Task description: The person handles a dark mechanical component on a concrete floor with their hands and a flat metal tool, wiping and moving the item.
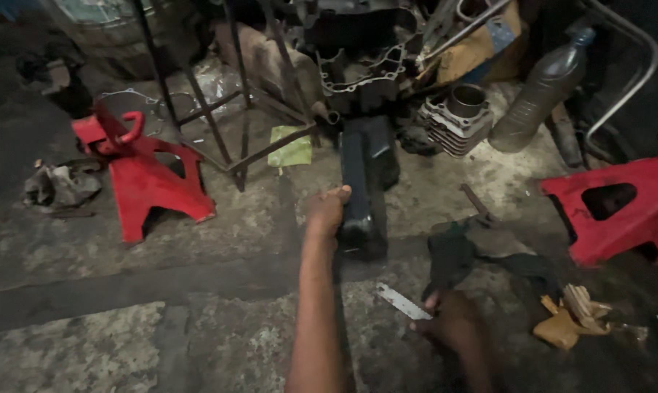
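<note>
Long dark metal bar [363,191] lies on the concrete floor, right of the red jack stand [143,175]. Left hand [327,211] grasps its near end; right hand [456,324] pinches a thin flat metal blade [404,302], which could slip and cut.

jack stand [143,175] left of long part [361,182], stool [620,207] right

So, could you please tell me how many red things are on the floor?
2: a red metal jack stand at left, a red plastic stool at right, cut off by the frame edge. Others may be hidden.
</note>
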